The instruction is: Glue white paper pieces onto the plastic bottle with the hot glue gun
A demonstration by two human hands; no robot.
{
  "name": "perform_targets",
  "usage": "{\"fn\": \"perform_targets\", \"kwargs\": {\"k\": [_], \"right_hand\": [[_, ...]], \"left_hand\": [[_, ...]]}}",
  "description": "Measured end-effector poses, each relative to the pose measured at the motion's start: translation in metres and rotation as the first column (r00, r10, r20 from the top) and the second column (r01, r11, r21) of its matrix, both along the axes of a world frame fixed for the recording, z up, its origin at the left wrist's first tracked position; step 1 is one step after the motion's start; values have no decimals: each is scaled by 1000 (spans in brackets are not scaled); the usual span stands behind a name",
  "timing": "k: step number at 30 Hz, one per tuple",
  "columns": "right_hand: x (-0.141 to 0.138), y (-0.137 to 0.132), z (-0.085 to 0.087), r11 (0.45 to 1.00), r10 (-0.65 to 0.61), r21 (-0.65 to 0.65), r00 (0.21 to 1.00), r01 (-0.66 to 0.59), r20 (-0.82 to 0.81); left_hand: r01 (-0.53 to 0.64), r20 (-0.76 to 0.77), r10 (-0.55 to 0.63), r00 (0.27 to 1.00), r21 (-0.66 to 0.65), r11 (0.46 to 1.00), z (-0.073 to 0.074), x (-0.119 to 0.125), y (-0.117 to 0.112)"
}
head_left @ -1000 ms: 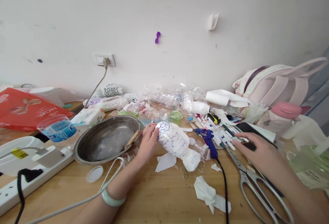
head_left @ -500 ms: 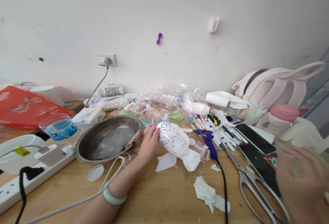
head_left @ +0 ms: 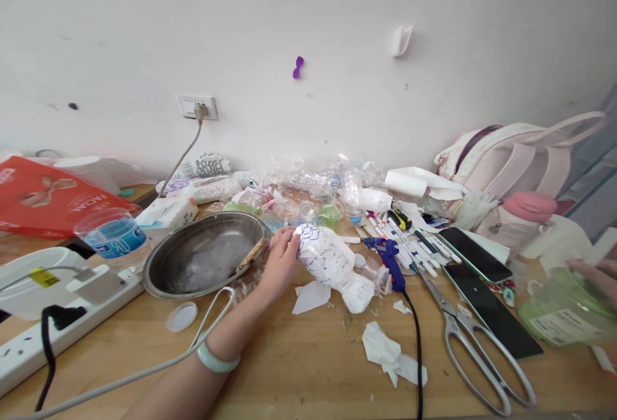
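My left hand [head_left: 280,259] is closed on the left end of a white paper-wrapped fish shape [head_left: 328,257] with blue scale lines drawn on it. The shape lies tilted above the table, its pinched tail toward me. At the right edge my right hand [head_left: 600,278], partly cut off by the frame and blurred, has its fingers at the rim of a translucent green plastic container [head_left: 562,307] with a white label. A blue glue gun [head_left: 388,256] lies just right of the fish shape, and large metal scissors [head_left: 456,323] rest between it and the container.
A metal basin [head_left: 159,272] stands left, beside a white power strip [head_left: 116,294] and cables. Behind are plastic bottles [head_left: 351,191] and several markers [head_left: 409,246]. Two phones [head_left: 486,307], a pink bottle [head_left: 520,220] and a backpack [head_left: 515,156] are at the right. Paper scraps [head_left: 385,349] lie in front.
My right hand has moved from beside the scissors to the right edge, and the green container now shows there. My left hand keeps its hold on the fish shape.
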State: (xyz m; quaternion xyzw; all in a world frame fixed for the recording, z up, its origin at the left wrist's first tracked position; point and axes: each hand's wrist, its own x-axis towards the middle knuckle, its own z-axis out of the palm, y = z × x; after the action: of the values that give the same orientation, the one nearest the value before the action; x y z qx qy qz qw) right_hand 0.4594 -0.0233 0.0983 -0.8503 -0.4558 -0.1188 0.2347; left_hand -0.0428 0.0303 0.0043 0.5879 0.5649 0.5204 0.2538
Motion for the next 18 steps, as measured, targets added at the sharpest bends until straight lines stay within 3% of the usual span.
{"fn": "perform_targets", "kwargs": {"k": [3, 9, 13, 18], "right_hand": [[-25, -2, 9, 991, -116, -87, 972, 99, -207], [-42, -7, 12, 983, -172, 0, 932, 181, -319], [-55, -13, 12, 978, -167, 61, 931, 197, -325], [-51, -13, 5, 983, -180, -54, 958, 173, -221]], "left_hand": [[8, 1, -7, 1000, -11, 1000, 0, 0, 0], [2, 17, -2, 1000, -2, 1000, -1, 0, 0], [4, 34, -4, 999, -4, 1000, 0, 0, 0], [11, 24, -11, 1000, 12, 1000, 0, 0, -1]]}}
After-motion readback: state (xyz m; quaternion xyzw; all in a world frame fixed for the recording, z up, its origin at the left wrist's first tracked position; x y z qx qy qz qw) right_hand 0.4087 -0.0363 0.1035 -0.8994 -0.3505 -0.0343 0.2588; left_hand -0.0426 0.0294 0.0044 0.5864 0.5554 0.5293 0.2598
